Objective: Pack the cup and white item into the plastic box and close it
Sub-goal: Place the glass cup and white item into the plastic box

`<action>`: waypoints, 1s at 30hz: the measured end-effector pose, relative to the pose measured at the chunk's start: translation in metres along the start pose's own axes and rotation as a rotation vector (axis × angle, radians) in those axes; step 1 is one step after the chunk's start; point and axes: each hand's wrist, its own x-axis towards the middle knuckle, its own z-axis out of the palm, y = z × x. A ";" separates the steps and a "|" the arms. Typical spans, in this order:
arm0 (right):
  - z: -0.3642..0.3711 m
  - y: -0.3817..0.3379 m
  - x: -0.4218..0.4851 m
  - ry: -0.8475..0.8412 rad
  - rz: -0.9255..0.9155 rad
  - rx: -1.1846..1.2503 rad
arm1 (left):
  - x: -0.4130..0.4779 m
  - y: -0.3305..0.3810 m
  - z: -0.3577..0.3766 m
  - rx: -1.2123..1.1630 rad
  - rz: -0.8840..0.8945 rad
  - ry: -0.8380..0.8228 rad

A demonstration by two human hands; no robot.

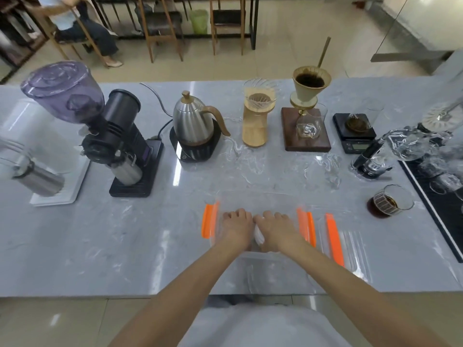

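Observation:
A clear plastic box (258,199) with orange side latches (208,221) sits on the grey counter in front of me. Both my hands reach down inside it, side by side. My left hand (235,227) is palm down with curled fingers. My right hand (275,229) rests on a white item (259,236) that shows between the two hands. What lies under the palms is hidden, and I see no cup in the box. The clear lid (350,249) with an orange latch (334,239) lies flat to the right of the box.
A glass of dark coffee (387,202) stands right of the lid. Behind the box are a black grinder (125,144), a steel kettle (194,121), two drippers (258,113) and a scale (354,130). Glassware on a black tray (436,171) fills the right edge.

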 end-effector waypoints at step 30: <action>-0.021 0.011 -0.035 -0.218 0.013 0.059 | -0.039 -0.013 -0.013 -0.651 -0.027 -0.125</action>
